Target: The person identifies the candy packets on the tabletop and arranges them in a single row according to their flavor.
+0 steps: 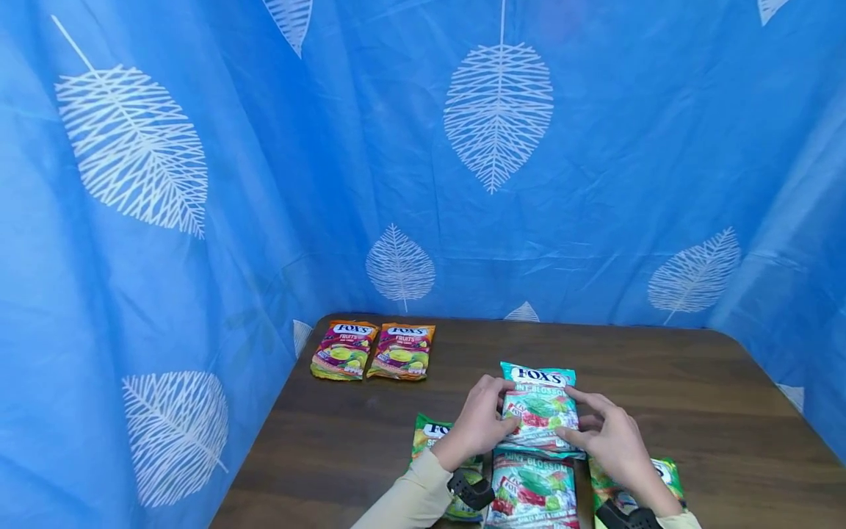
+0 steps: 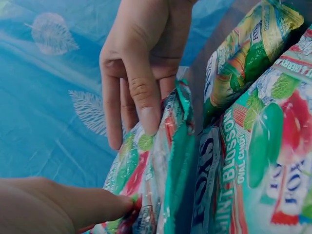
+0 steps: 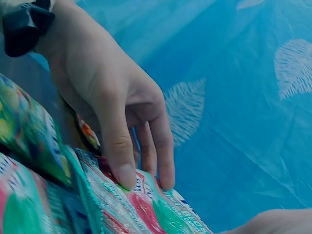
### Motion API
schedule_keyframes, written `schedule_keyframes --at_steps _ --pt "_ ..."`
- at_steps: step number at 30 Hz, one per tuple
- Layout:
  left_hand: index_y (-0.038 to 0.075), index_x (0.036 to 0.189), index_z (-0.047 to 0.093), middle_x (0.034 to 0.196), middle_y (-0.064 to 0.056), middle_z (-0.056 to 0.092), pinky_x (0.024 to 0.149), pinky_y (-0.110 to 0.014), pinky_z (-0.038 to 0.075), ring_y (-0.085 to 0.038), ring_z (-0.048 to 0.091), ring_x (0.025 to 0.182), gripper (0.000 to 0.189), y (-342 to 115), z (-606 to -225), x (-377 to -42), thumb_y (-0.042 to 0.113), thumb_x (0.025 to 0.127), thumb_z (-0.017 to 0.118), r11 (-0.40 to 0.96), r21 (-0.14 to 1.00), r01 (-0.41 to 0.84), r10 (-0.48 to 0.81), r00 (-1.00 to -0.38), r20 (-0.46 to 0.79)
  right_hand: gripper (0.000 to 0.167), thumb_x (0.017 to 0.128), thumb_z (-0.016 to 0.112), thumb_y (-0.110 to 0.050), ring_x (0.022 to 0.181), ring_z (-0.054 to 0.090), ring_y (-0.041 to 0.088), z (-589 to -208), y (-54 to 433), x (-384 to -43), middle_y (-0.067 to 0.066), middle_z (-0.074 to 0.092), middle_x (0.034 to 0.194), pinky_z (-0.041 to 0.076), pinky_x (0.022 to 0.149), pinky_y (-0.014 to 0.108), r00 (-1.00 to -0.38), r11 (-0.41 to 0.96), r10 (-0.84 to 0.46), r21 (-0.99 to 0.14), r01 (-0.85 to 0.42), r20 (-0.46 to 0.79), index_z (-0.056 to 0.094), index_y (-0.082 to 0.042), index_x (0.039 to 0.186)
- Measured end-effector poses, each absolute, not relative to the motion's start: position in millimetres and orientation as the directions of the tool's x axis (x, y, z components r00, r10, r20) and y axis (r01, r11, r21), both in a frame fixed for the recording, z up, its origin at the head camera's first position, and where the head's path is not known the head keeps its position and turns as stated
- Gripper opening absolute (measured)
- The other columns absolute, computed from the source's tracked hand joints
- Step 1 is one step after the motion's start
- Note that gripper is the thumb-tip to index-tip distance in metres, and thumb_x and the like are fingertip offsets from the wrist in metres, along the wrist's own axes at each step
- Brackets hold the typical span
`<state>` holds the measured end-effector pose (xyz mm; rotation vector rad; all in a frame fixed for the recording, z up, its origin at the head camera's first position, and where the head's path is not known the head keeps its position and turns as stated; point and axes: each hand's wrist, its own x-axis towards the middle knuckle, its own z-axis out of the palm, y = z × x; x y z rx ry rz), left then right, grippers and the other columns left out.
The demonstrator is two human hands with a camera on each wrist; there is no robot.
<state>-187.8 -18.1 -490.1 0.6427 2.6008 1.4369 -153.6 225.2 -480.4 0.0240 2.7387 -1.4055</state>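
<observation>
Both hands hold a teal Fox's Mint Blossom candy bag (image 1: 540,415) by its two sides, its front facing up. My left hand (image 1: 481,417) grips the left edge, thumb on the front; my right hand (image 1: 613,441) grips the right edge likewise. In the left wrist view, the held bag (image 2: 131,180) is tilted up from the table. A second Mint Blossom bag (image 1: 534,494) lies just below it, partly covered at its top. Green-yellow Fox's bags flank that one: the left bag (image 1: 423,438) under my left forearm, the right bag (image 1: 669,476) under my right wrist.
Two purple-orange Fox's Fruits bags, the left one (image 1: 344,353) and the right one (image 1: 400,353), lie side by side at the table's back left corner. The dark wooden table (image 1: 694,389) meets a blue leaf-print curtain (image 1: 595,184) at the back and sides.
</observation>
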Motion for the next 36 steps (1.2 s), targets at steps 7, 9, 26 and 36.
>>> schedule_keyframes --at_steps 7,9,26,36 --pt "0.0 0.147 0.061 0.116 -0.003 0.053 0.07 -0.022 0.05 -0.004 0.05 0.08 0.053 -34.9 -488.2 -178.8 0.007 0.1 0.081 0.462 0.828 0.318 0.441 -0.892 0.096 0.075 0.091 0.091 -0.016 0.114 0.073 0.039 -482.4 211.6 -141.3 0.025 0.054 0.154 0.062 0.077 0.041 -0.996 0.541 0.002 -0.837 0.08 -0.093 0.058 -0.007 0.158" --pt "0.0 0.147 0.061 0.117 -0.003 0.054 0.071 -0.022 0.05 -0.005 0.05 0.084 0.052 -38.4 -487.0 -177.3 0.007 0.1 0.081 0.466 0.821 0.329 0.45 -0.887 0.1 0.074 0.091 0.092 -0.017 0.113 0.073 0.038 -482.0 208.2 -139.6 0.024 0.054 0.154 0.062 0.078 0.042 -0.995 0.538 0.013 -0.838 0.089 -0.098 0.059 -0.008 0.157" --pt "0.001 0.146 0.063 0.12 -0.003 0.058 0.077 -0.023 0.055 -0.013 0.059 0.097 0.051 -82.8 -475.6 -188.8 0.009 0.099 0.083 0.487 0.799 0.354 0.45 -0.885 0.118 0.072 0.091 0.092 -0.014 0.11 0.074 0.031 -475.0 170.5 -150.3 0.019 0.056 0.151 0.063 0.081 0.045 -0.996 0.458 -0.011 -0.886 0.073 -0.087 0.061 -0.011 0.156" --pt "0.0 0.146 0.061 0.124 -0.009 0.059 0.079 -0.025 0.057 -0.021 0.061 0.101 0.052 -100.9 -473.5 -206.5 0.008 0.099 0.083 0.513 0.779 0.36 0.44 -0.89 0.122 0.069 0.09 0.091 -0.009 0.105 0.074 0.029 -471.8 152.0 -169.7 0.02 0.059 0.149 0.063 0.083 0.046 -0.999 0.5 -0.038 -0.866 -0.02 0.001 0.064 -0.008 0.153"
